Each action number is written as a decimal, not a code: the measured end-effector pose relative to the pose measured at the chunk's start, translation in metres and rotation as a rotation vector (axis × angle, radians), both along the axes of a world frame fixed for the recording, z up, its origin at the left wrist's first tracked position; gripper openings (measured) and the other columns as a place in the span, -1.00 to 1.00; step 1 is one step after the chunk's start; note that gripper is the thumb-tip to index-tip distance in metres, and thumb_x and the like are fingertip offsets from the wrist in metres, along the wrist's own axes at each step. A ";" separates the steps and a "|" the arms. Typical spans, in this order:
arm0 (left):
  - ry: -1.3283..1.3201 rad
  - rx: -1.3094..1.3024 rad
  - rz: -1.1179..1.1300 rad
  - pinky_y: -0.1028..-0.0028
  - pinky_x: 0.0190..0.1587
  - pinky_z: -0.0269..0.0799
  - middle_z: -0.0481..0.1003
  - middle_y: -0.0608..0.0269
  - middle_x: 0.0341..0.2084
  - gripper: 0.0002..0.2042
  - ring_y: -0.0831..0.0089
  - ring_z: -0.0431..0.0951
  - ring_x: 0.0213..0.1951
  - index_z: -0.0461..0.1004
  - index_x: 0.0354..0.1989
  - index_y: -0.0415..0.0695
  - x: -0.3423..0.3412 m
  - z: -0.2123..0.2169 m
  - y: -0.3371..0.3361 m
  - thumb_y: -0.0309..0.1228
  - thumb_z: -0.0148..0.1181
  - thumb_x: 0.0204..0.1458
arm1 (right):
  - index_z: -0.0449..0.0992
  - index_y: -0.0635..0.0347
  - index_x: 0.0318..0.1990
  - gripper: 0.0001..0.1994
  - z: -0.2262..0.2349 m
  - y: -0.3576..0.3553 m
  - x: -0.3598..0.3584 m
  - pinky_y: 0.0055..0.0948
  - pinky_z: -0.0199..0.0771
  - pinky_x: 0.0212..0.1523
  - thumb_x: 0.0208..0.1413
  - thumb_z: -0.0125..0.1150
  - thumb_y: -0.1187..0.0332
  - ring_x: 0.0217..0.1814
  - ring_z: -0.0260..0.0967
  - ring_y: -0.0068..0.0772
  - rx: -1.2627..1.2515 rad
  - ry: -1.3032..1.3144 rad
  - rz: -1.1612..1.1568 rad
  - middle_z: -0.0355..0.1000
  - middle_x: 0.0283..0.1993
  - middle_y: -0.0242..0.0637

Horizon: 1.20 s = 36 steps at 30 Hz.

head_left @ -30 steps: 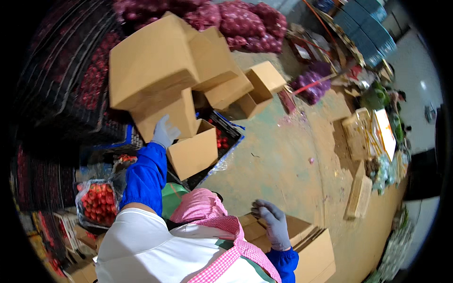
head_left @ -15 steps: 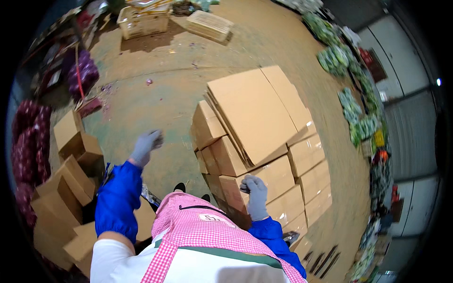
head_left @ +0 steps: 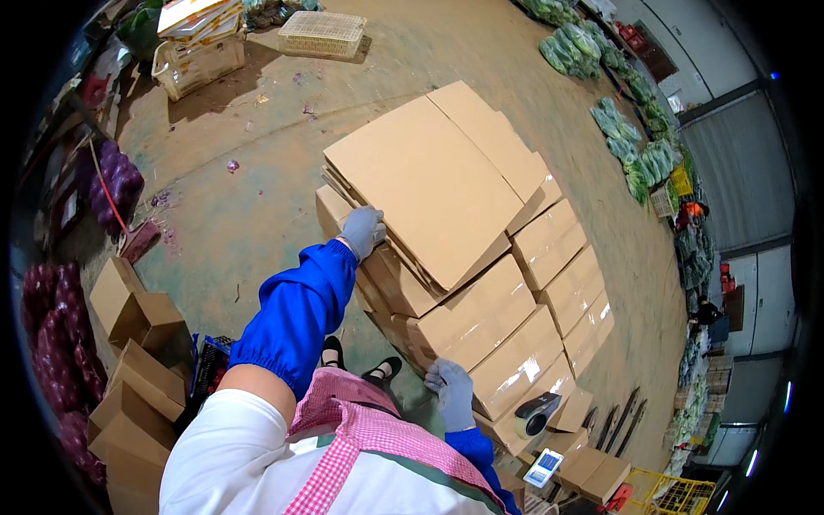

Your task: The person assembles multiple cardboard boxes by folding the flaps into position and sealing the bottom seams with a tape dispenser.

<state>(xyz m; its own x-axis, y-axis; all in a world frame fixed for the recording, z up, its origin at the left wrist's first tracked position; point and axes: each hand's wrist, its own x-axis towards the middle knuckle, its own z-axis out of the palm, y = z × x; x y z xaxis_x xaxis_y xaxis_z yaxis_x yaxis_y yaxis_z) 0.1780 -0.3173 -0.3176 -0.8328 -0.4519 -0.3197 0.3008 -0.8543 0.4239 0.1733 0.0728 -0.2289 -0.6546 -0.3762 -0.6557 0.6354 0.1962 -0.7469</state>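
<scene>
A big stack of flattened brown cardboard cartons [head_left: 481, 283] lies on the floor in front of me. On top rests a large flat sheet [head_left: 429, 184]. My left hand [head_left: 362, 230], in a grey glove with a blue sleeve, is closed on the near left edge of that sheet. My right hand [head_left: 452, 392], also gloved, hangs with loose fingers against the stack's near corner and holds nothing. A tape dispenser [head_left: 534, 415] sits on the low cartons just right of that hand.
Made-up cardboard boxes [head_left: 137, 343] stand at my left beside red mesh sacks [head_left: 51, 343]. Far off are a white plastic crate [head_left: 322, 33] and a loaded crate [head_left: 197, 43]. Bagged greens [head_left: 635, 146] line the right. A small handheld device [head_left: 544, 467] and a yellow crate [head_left: 674, 496] are lower right.
My left hand has come down from the open floor side onto the top sheet's edge. My right hand has slid lower along the stack's corner. The view has shifted over the stack.
</scene>
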 end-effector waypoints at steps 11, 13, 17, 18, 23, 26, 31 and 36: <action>-0.470 0.038 0.044 0.40 -0.62 0.33 0.29 0.33 -0.69 -0.79 0.40 0.34 -0.66 0.34 -0.47 -0.04 -0.039 0.043 0.027 -0.24 0.19 0.07 | 0.46 0.25 -0.16 -0.81 -0.003 0.018 -0.024 -0.42 0.44 -0.30 0.16 0.08 0.35 -0.37 0.39 -0.40 -0.018 -0.094 0.028 0.45 -0.37 -0.28; -0.394 0.028 0.043 0.39 -0.63 0.29 0.29 0.32 -0.68 -0.74 0.39 0.30 -0.69 0.33 -0.46 -0.05 -0.058 0.062 0.034 -0.16 0.18 0.08 | 0.47 0.20 -0.15 -0.82 0.001 0.012 -0.042 -0.41 0.47 -0.28 0.16 0.09 0.32 -0.36 0.42 -0.40 -0.060 -0.113 0.085 0.48 -0.34 -0.31; -0.391 -0.321 0.029 0.43 -0.55 0.45 0.45 0.21 -0.60 -0.67 0.43 0.45 -0.63 0.47 -0.37 -0.24 -0.083 0.110 0.070 -0.15 0.17 0.08 | 0.43 0.20 -0.06 -0.69 0.020 -0.020 -0.070 -0.33 0.42 -0.15 0.18 0.08 0.18 -0.24 0.39 -0.35 -0.261 -0.138 0.087 0.44 -0.21 -0.28; -0.391 -0.344 0.049 0.42 -0.55 0.44 0.48 0.17 -0.63 -0.64 0.42 0.47 -0.64 0.51 -0.43 -0.28 -0.081 0.115 0.086 -0.14 0.16 0.09 | 0.39 0.22 0.02 -0.61 0.023 -0.027 -0.076 -0.31 0.38 -0.06 0.19 0.06 0.12 -0.14 0.36 -0.32 -0.339 -0.121 0.096 0.41 -0.10 -0.25; -0.453 -0.869 -0.181 0.38 -0.20 0.45 0.58 0.00 -0.38 -0.52 0.29 0.56 -0.31 0.52 -0.22 -0.33 -0.028 0.102 0.198 -0.04 0.10 0.11 | 0.26 0.23 0.19 -0.44 0.032 -0.045 -0.112 -0.22 0.24 0.16 0.19 0.02 -0.01 0.12 0.25 -0.24 -0.730 -0.370 0.163 0.30 0.16 -0.18; -0.276 -0.823 -0.445 0.36 -0.10 0.40 0.57 0.07 -0.32 -0.59 0.28 0.54 -0.23 0.50 -0.12 -0.24 0.048 0.103 0.220 -0.09 0.07 0.15 | 0.41 0.26 0.04 -0.56 0.039 -0.053 -0.106 -0.28 0.40 0.03 0.13 0.17 0.11 -0.05 0.39 -0.30 -0.496 -0.348 -0.106 0.46 -0.03 -0.20; -1.192 -0.438 -0.079 0.23 -0.18 0.43 0.55 0.02 -0.28 -0.76 0.08 0.54 -0.22 0.50 -0.25 -0.19 0.255 0.033 0.253 -0.26 0.10 0.08 | 0.43 0.28 0.00 -0.60 0.009 -0.006 -0.152 -0.33 0.42 0.01 0.05 0.29 0.26 -0.06 0.41 -0.31 -0.427 -0.380 -0.147 0.48 -0.05 -0.20; -2.033 -0.265 0.298 0.13 -0.13 0.42 0.52 -0.13 -0.32 -0.76 -0.06 0.51 -0.22 0.47 -0.24 -0.17 0.464 -0.064 0.413 -0.28 0.07 0.00 | 0.50 0.27 -0.09 -0.66 0.018 0.001 -0.182 -0.35 0.43 -0.03 0.05 0.29 0.24 -0.13 0.44 -0.36 -0.406 -0.421 0.009 0.52 -0.13 -0.27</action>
